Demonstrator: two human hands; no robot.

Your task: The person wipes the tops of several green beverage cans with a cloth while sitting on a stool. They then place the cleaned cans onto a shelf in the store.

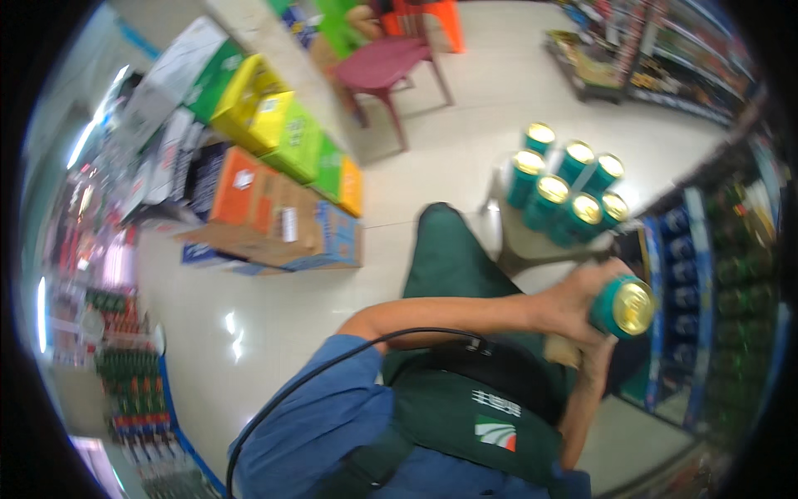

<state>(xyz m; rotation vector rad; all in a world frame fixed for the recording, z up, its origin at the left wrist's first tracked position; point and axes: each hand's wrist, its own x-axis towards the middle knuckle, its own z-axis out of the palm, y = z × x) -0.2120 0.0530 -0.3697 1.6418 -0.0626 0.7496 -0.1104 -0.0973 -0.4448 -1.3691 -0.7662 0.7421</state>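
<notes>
My left hand point(576, 296) reaches across my lap and grips a green drink can point(610, 305) with a gold top. Just below that can is my right hand point(597, 358), its fingers by the can's lower edge; how they are closed is unclear. A beige thing point(562, 350), perhaps a cloth, shows beside the right hand, partly hidden. Several more green cans point(552, 193) with gold tops stand upright, grouped on a stool point(527, 240) ahead of my knee.
Tall shelves point(679, 293) of drinks stand close on the right. Cardboard cartons point(299, 231) are stacked at the left. Beyond are a dark red plastic chair point(383, 62), part of a person's arm point(363, 22) and a low display stand point(586, 72). A black cable point(349, 355) crosses my sleeve.
</notes>
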